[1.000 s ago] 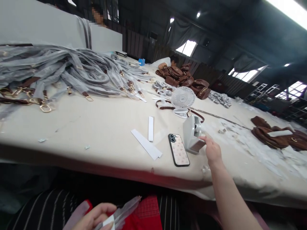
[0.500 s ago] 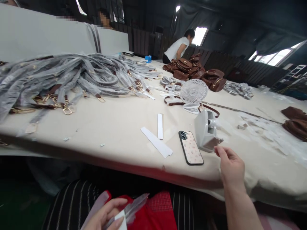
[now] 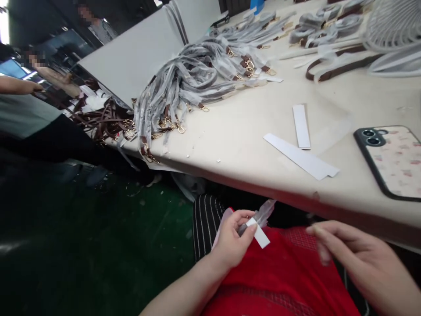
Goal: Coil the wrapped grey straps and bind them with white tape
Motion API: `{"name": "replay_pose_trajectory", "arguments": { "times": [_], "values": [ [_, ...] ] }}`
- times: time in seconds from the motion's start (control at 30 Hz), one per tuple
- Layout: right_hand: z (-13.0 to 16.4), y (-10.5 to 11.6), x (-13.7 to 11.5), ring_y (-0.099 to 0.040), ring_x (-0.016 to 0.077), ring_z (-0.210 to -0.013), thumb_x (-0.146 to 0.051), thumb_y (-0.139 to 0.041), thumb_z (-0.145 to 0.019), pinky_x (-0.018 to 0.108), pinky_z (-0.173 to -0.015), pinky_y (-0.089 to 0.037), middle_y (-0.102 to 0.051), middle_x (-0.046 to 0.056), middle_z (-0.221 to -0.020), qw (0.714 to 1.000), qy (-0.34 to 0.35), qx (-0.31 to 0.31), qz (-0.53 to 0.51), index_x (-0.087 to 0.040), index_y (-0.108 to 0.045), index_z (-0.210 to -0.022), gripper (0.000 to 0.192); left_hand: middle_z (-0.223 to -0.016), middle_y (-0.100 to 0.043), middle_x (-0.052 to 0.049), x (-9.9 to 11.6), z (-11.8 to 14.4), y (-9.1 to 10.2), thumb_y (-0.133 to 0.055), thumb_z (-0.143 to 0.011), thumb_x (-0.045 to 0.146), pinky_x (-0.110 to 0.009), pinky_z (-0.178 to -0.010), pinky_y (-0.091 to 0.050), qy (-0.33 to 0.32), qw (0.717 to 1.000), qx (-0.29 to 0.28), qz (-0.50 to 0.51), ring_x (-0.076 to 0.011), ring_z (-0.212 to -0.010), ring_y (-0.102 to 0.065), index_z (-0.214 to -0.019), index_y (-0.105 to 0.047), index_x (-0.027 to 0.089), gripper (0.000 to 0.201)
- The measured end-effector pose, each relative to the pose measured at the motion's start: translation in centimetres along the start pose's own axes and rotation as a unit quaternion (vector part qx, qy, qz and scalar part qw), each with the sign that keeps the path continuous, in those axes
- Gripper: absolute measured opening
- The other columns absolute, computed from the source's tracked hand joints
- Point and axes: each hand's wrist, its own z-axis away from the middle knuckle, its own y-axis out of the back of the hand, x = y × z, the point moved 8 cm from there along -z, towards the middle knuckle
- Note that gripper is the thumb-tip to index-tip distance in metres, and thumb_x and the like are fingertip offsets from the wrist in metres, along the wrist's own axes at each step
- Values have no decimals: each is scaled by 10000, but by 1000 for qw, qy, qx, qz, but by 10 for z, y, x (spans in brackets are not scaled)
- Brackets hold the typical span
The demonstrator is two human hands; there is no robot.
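Over my lap, my left hand (image 3: 232,241) is closed on a plastic-wrapped strap (image 3: 242,229), whose clear wrap end (image 3: 265,211) sticks out past the fingers. Under the thumb, a white paper strip (image 3: 262,238) lies across that strap. My right hand (image 3: 358,252) is held to the right of it, thumb and forefinger pinched on a tiny see-through bit that looks like clear tape (image 3: 311,216); the two hands are apart. Beyond them on the table lie two white paper strips (image 3: 301,127) (image 3: 299,156) and a phone in a patterned case (image 3: 401,160).
A heap of plastic-wrapped straps with gold clasps (image 3: 197,74) covers the table's far left, before a white board (image 3: 144,57). Brown straps (image 3: 105,118) hang by a person (image 3: 26,109) at left. A white fan (image 3: 394,24) stands at upper right. A red apron (image 3: 263,281) covers my lap.
My right hand has come away from the white tape dispenser toward my lap, pinching a small bit. The view has swung left and down, so the dispenser has left the picture. My left hand keeps its hold.
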Motion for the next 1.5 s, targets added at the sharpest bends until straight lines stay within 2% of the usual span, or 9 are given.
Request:
{"name": "replay_pose_trajectory", "arguments": {
  "times": [0.1,0.17,0.23,0.37,0.9,1.03,1.13,1.23,1.5],
  "values": [
    [8,-71,-4,-542,164,-532,-600,-595,-862,270,-575,-455,-571,-13,-511,984,-57,-129,-105,-217,-686,-760,407,-869,-689,-61,3,1,1,-692,-843,359,-256,-731,-465,-29,999,16,-18,-152,-775,-612,-1113,-614,152,350],
    [13,-94,3,-519,148,-501,-619,-597,-856,259,-545,-431,-568,-16,-499,971,-79,-172,-147,-198,-700,-805,436,-843,-679,-47,3,1,3,-670,-862,328,-247,-712,-463,-42,998,25,-30,-140,-747,-599,-1119,-612,158,314],
    [17,-106,14,-502,135,-481,-628,-606,-848,249,-520,-406,-567,-17,-497,961,-91,-197,-173,-182,-703,-828,457,-823,-670,-37,2,1,4,-655,-873,307,-239,-690,-461,-49,998,28,-34,-129,-718,-587,-1124,-611,160,294],
    [18,-112,31,-478,119,-460,-630,-615,-846,240,-509,-384,-552,-24,-485,953,-103,-212,-190,-168,-694,-822,469,-813,-664,-31,3,0,4,-652,-871,279,-230,-683,-464,-55,997,34,-31,-122,-712,-587,-1116,-613,159,276],
    [11,-132,58,-374,80,-343,-724,-604,-794,209,-430,-281,-473,-67,-392,950,-150,-220,-161,-174,-586,-690,560,-815,-668,-48,6,6,0,-720,-822,363,-235,-653,-459,-32,999,41,0,-121,-694,-583,-1081,-631,135,357],
    [11,-135,60,-364,82,-343,-727,-587,-805,214,-423,-270,-469,-69,-395,950,-148,-223,-160,-177,-571,-688,563,-838,-667,-46,0,7,-3,-770,-770,410,-239,-677,-460,18,995,28,91,-119,-712,-589,-1065,-627,133,429],
    [13,-136,57,-409,96,-388,-706,-586,-824,227,-462,-330,-504,-57,-435,948,-133,-230,-174,-175,-585,-711,543,-828,-660,-29,-5,6,-8,-860,-659,368,-238,-681,-459,56,989,2,140,-115,-709,-590,-1078,-594,136,548],
    [16,-136,53,-478,117,-459,-676,-603,-831,244,-515,-398,-557,-37,-508,940,-122,-247,-200,-177,-589,-737,509,-824,-659,-21,-6,5,-7,-892,-596,269,-235,-666,-447,56,992,-4,113,-116,-704,-583,-1089,-562,141,607],
    [20,-139,56,-536,119,-474,-662,-655,-799,238,-511,-392,-592,-18,-543,918,-160,-271,-243,-162,-589,-745,507,-802,-634,-17,10,3,-11,-762,-716,217,-238,-646,-425,5,999,-36,6,-110,-678,-555,-1044,-578,137,384]
  ]
}}
